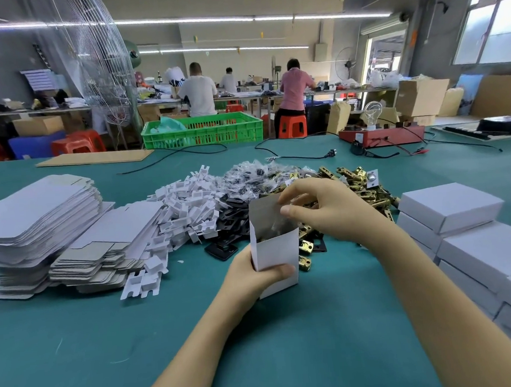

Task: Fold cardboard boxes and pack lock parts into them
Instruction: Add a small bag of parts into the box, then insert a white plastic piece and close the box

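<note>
Nearest the camera, the two bare forearms reached out over the green table (77, 341) toward the open white box (278, 259), which stood upright on the table between the hands. Far to the left of the box lay the stacks of flat box blanks (38, 214), and just left of the box spread the heap of white plastic inserts (185, 207), with black plates (229, 222) touching its near edge. The left hand (254, 279) gripped the box low down on its left side, thumb curled across the front wall. Inside the box, something dark showed, too blurred to name. The right hand (324, 206) hovered at the box's open top right corner, its fingers curled and pinching a small clear packet at the rim. Behind and right of the box lay the pile of brass lock parts (359, 186). Far right of the box, closed white boxes (462, 227) were stacked.
</note>
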A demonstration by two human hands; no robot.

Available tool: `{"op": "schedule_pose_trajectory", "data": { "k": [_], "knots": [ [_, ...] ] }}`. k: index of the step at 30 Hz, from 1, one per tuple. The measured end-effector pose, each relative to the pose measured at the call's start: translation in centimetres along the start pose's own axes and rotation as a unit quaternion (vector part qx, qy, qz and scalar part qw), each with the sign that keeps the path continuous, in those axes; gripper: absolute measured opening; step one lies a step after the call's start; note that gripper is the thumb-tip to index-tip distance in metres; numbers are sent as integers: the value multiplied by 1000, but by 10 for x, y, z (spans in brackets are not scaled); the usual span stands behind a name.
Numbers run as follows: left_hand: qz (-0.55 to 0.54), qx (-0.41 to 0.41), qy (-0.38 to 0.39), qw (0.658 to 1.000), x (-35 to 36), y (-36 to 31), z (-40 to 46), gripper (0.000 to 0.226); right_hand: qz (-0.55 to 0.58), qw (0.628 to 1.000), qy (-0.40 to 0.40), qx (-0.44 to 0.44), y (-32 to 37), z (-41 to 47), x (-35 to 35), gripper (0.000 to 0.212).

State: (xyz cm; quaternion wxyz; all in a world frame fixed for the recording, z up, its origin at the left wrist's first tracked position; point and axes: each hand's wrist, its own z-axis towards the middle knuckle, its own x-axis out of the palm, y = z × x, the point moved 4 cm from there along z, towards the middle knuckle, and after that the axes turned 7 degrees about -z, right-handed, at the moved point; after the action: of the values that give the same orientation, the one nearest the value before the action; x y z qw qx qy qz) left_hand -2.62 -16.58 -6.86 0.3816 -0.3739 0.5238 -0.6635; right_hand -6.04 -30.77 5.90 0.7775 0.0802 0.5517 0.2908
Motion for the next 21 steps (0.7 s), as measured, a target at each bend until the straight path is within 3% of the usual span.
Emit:
{"op": "schedule_pose_trajectory", "data": {
  "k": [3, 6, 9, 13, 15, 21],
  "knots": [
    [1, 0, -10, 1000, 0, 0, 1, 35, 35, 999, -19, 30, -9, -1, 2, 19],
    [7, 10, -17, 1000, 1, -2, 0, 35, 149, 983, -29, 103, -21, -7, 19, 24],
    [5, 38, -42, 998, 4, -10, -6, 34, 275, 945, -29, 173, -33, -21, 53, 25],
    [-51, 34, -94, 994, 6, -19, -17, 64, 432, 867, -54, 243, -41, -35, 80, 44],
    [-78, 19, -100, 992, 7, -21, -21, 67, 453, 847, -65, 269, -42, -38, 83, 46],
    [-61, 10, -105, 993, 21, -29, -27, 43, 460, 851, -63, 244, -39, -41, 89, 36]
  ]
}}
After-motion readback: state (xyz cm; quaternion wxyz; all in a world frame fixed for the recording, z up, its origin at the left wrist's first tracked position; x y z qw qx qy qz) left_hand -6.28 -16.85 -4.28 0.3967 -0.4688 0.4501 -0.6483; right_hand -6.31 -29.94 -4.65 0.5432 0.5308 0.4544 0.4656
